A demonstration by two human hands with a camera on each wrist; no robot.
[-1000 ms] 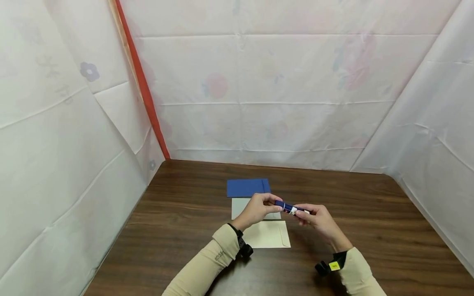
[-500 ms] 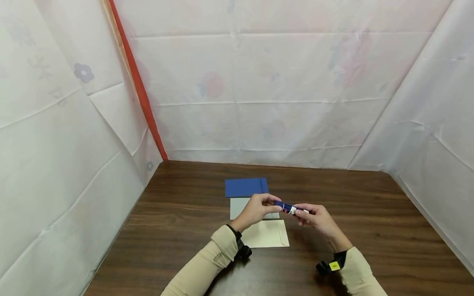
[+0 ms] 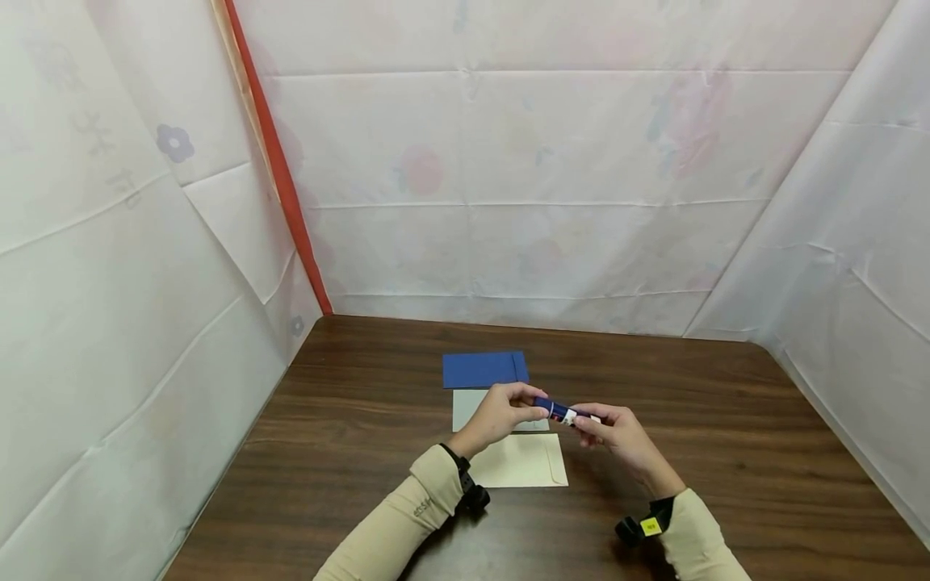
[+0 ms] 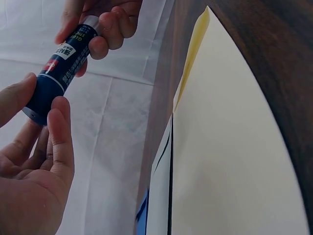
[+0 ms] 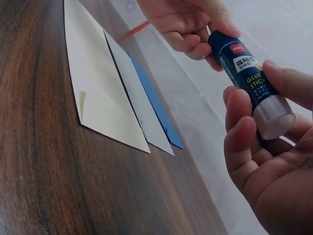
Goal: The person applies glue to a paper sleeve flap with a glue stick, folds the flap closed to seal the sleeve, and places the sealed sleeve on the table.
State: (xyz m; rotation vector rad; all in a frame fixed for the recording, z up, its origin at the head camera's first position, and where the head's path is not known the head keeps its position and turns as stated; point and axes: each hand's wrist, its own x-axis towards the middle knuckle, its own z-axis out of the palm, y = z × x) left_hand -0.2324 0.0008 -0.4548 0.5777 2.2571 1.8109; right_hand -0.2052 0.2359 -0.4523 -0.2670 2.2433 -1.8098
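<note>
A dark blue glue stick [image 5: 244, 68] with a red logo and a pale, translucent base is held in the air between both hands. My left hand [image 3: 497, 415] pinches its blue cap end between thumb and fingers, as the left wrist view shows. At the other end, my right hand [image 3: 617, 436] grips the barrel near the pale base. The cap is on the stick. Below the hands lie three envelopes in a column: cream [image 3: 526, 461] nearest, pale grey [image 3: 465, 407] in the middle, partly hidden by the left hand, and blue [image 3: 479, 369] farthest.
The envelopes lie on a dark wood-grain table [image 3: 349, 452]. White sheeting [image 3: 581, 161] hangs behind it and along both sides, with a red strip [image 3: 279, 169] at the back left corner. Each wrist wears a black strap with a small camera.
Both hands, with the glue stick between them, have shifted very slightly left in the head view. Their grip looks the same, and the envelopes have stayed in place.
</note>
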